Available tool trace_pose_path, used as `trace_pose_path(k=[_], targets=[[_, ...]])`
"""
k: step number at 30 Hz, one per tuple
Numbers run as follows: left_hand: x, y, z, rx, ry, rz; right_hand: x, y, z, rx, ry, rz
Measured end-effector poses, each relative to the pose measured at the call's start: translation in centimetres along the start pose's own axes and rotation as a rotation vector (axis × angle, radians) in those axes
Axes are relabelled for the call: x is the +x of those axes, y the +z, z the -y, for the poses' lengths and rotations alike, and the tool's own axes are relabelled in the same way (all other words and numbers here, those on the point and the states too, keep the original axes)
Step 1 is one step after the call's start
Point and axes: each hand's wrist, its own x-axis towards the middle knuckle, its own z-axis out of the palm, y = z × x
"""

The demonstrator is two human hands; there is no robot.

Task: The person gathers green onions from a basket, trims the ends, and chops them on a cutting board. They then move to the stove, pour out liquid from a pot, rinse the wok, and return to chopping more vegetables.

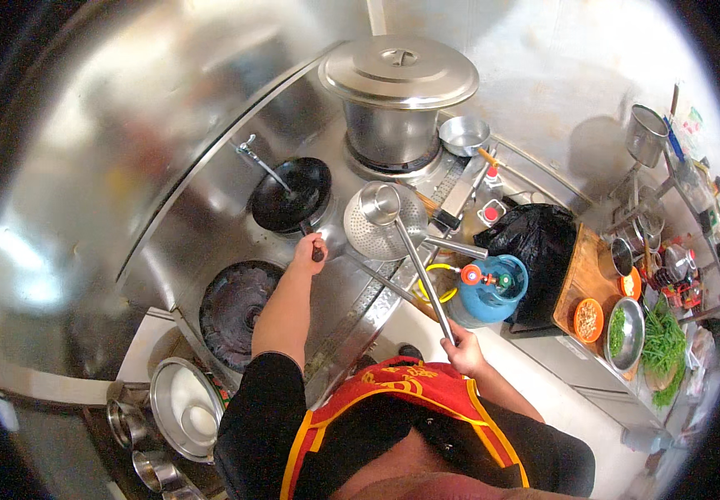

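My left hand (310, 255) grips the handle of a black wok (310, 200), which sits tilted on the steel range below a swing faucet (264, 164). The spout's end is over the wok's bowl. In my right hand (465, 353) is the long handle of a metal ladle (380, 204). The ladle's bowl is held above a perforated round strainer (360, 234) that lies on the range. A wok spatula (369, 270) rests beside the strainer, its long handle reaching towards the range's front edge.
A lidded stockpot (391, 131) stands at the back. An open wok burner (244, 312) is at left, near a basin of white contents (178, 387). On the right are a blue gas cylinder (485, 303), a black bag (538, 240), and a cutting board (569, 275) with bowls.
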Motion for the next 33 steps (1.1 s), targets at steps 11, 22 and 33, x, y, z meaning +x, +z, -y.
trace_pose_path(k=[11,22,33], targets=[[-5.5,0.5,6.6,0.119,0.144,-0.268,-0.4,-1.1,0.2,0.116,0.021,0.042],[-21.2,-11.1,22.3,0.646,0.375,-0.527,6.5,0.0,0.5,-0.111,-0.143,0.728],[-36.9,-19.5,31.5,0.381,0.423,-0.921,8.9,3.8,-10.8,0.24,0.303,0.781]])
